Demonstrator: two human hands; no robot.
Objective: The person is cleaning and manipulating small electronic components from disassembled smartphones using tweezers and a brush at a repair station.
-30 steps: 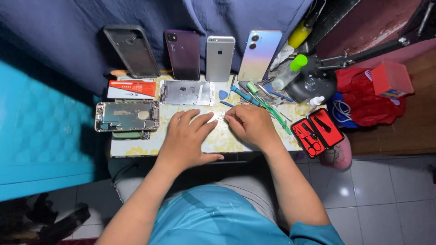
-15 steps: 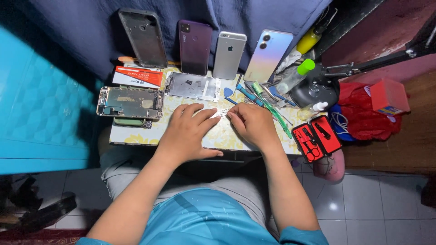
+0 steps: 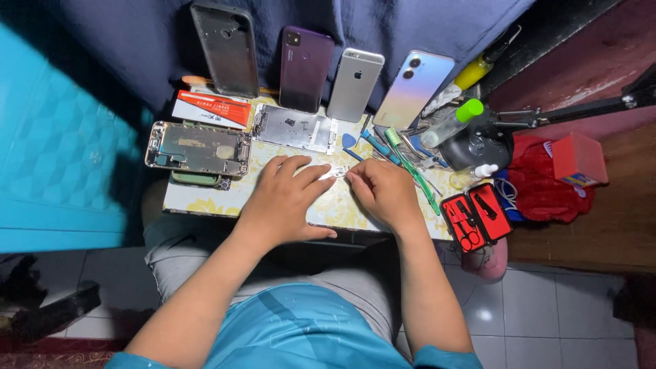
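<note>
Head view, looking down on a small worktop (image 3: 205,201) with a yellow floral cover, set across the person's lap.

Hands — the left hand (image 3: 287,198) lies palm down near the middle of the worktop, fingers spread, its fingertips pressing one end of a small silver metal part (image 3: 333,173). The right hand (image 3: 386,193) is loosely curled just beside it, thumb and forefinger pinching at the other end of the same part; whether it holds a tool there cannot be told.

Left edge: an opened phone chassis (image 3: 198,149), innards showing, lying over a green object. Behind it, a red-and-white carton (image 3: 213,109). Centre rear: a silver inner phone plate (image 3: 295,128).

Rear edge, leaning on blue cloth — a black phone case (image 3: 224,48), a purple phone (image 3: 305,68), a silver phone (image 3: 355,85) and a pale iridescent phone (image 3: 413,90).

Right side: green and blue hand tools (image 3: 403,156), a clear bottle with green cap (image 3: 452,123).

Right front corner: an open red tool case (image 3: 475,216), overhanging the edge.
</note>
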